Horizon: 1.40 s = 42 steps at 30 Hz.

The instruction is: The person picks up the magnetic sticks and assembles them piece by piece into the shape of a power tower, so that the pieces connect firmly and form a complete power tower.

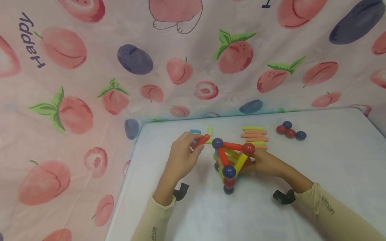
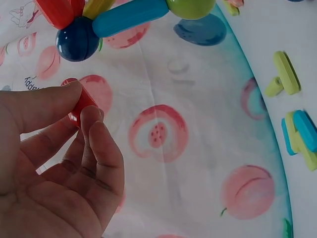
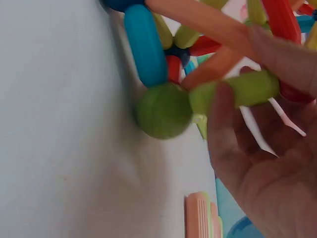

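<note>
A red magnetic rod (image 1: 202, 140) is pinched between the thumb and fingers of my left hand (image 1: 184, 155), just left of a standing frame of magnetic rods and balls. The frame's top is a triangle of two red rods and a yellow rod (image 1: 240, 164), joined by two blue balls and a red ball (image 1: 248, 148). My right hand (image 1: 268, 162) holds the frame from the right side. In the right wrist view its thumb and fingers grip a yellow-green rod (image 3: 247, 91) low in the frame, beside a green ball (image 3: 163, 111) and an orange rod (image 3: 203, 25).
Behind the frame lies a row of orange and yellow-green rods (image 1: 254, 135). Several red and blue balls (image 1: 290, 133) sit to its right. Blue rods (image 1: 195, 131) and yellow-green rods lie behind my left hand. A fruit-printed cloth (image 1: 181, 43) hangs along the white table's (image 1: 256, 214) back and left edges.
</note>
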Each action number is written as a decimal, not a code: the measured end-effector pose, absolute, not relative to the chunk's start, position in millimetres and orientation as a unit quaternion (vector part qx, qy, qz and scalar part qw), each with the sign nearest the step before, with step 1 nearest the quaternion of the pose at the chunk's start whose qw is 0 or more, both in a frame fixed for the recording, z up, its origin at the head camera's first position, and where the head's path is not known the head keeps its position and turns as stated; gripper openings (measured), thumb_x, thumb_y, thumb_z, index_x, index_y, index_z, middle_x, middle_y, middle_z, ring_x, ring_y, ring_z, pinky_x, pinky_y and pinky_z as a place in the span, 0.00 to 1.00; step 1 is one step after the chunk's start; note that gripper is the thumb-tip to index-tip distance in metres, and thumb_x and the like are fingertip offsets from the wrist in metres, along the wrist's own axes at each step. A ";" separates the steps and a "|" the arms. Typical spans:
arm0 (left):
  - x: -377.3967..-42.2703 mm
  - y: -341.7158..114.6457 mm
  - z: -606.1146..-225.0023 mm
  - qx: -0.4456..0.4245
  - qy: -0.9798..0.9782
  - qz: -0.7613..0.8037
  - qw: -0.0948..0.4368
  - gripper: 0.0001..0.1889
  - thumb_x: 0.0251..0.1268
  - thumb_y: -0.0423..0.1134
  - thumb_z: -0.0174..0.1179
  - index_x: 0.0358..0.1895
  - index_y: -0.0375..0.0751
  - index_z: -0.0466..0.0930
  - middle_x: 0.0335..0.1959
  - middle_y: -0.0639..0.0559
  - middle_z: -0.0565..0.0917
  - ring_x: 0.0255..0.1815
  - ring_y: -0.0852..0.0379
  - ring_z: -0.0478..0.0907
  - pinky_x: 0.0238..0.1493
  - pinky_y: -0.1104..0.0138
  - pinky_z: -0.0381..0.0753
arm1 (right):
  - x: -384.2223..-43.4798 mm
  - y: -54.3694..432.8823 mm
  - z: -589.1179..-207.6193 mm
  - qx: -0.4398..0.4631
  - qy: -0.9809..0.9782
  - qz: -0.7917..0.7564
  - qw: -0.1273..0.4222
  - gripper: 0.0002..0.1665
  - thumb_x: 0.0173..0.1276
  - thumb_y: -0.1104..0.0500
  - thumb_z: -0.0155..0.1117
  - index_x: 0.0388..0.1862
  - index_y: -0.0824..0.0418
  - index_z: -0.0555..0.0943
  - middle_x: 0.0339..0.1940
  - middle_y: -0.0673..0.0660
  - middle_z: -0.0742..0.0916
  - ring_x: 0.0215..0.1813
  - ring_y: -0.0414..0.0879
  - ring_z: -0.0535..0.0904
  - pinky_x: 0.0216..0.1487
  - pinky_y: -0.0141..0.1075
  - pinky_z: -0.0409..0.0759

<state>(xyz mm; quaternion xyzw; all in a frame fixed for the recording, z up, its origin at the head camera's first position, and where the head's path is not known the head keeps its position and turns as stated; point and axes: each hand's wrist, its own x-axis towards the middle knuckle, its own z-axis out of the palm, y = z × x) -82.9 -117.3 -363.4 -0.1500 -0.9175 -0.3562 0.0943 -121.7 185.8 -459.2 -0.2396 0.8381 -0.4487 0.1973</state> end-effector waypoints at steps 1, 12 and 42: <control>-82.9 -117.6 -363.1 -0.151 -0.916 -0.358 0.096 0.15 0.67 0.35 0.68 0.56 0.44 0.83 0.43 0.52 0.84 0.38 0.58 0.81 0.38 0.62 0.87 | -121.1 186.1 -459.5 -0.241 0.835 -0.450 0.206 0.41 0.59 0.50 0.80 0.71 0.46 0.74 0.63 0.48 0.84 0.71 0.56 0.75 0.69 0.65 0.72; -83.9 -119.0 -362.6 -0.155 -0.914 -0.360 0.103 0.16 0.68 0.35 0.67 0.57 0.44 0.83 0.43 0.52 0.83 0.38 0.58 0.81 0.38 0.61 0.88 | -119.5 189.5 -462.4 -0.233 0.798 -0.482 0.275 0.47 0.57 0.49 0.81 0.74 0.46 0.68 0.68 0.51 0.78 0.72 0.57 0.69 0.69 0.64 0.73; -25.8 -54.8 -345.3 -0.277 -0.933 -0.176 0.144 0.10 0.71 0.48 0.65 0.50 0.52 0.86 0.36 0.60 0.77 0.36 0.61 0.69 0.26 0.80 0.74 | -112.7 186.2 -461.4 -0.244 0.844 -0.437 0.194 0.40 0.58 0.57 0.81 0.70 0.50 0.76 0.64 0.50 0.85 0.66 0.55 0.80 0.66 0.57 0.78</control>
